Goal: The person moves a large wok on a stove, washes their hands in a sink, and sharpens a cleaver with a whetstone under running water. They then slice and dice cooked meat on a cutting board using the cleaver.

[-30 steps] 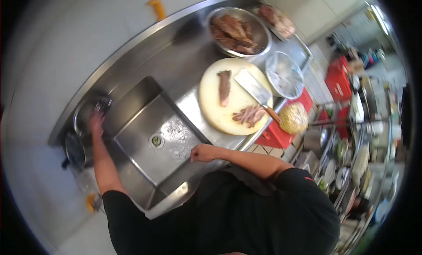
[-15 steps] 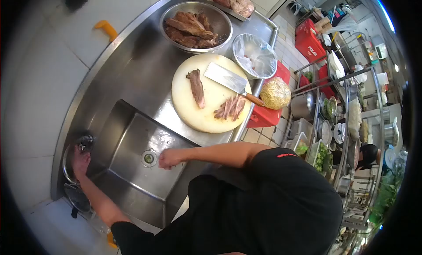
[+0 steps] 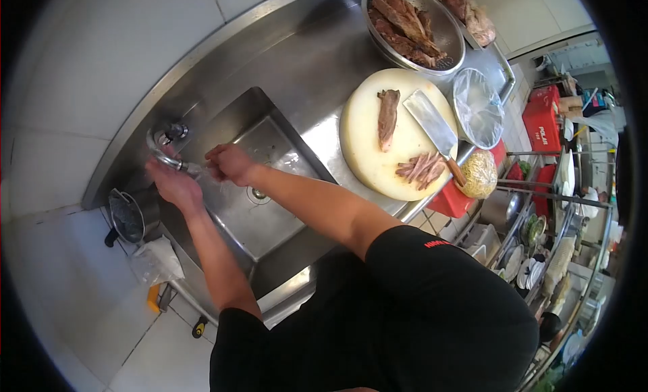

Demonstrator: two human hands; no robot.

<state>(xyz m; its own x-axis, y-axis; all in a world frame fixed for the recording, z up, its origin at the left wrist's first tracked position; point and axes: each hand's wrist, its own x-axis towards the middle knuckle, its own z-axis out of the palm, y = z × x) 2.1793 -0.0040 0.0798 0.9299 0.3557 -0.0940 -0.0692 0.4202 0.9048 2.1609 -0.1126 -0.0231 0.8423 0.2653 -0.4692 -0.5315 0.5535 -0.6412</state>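
Head view, your left hand (image 3: 177, 185) reaching unclenched under the faucet (image 3: 160, 155), its length pointing from the back edge into the sink (image 3: 277, 220), your right hand (image 3: 234, 165) hovering alongside, grip unclear

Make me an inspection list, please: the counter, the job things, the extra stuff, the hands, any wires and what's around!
Surface: steel counter with a sink set into it.
Job's things: a curved faucet at the sink.
Clutter: a cleaver, meat slices and a longer meat piece lie on a round board; a metal bowl of meat and a bag-lined bowl are nearby.
Grip: left hand open near the faucet; right hand close by; nothing seen held.
Cables: nothing seen.
Surroundings: pale wall, red crate.
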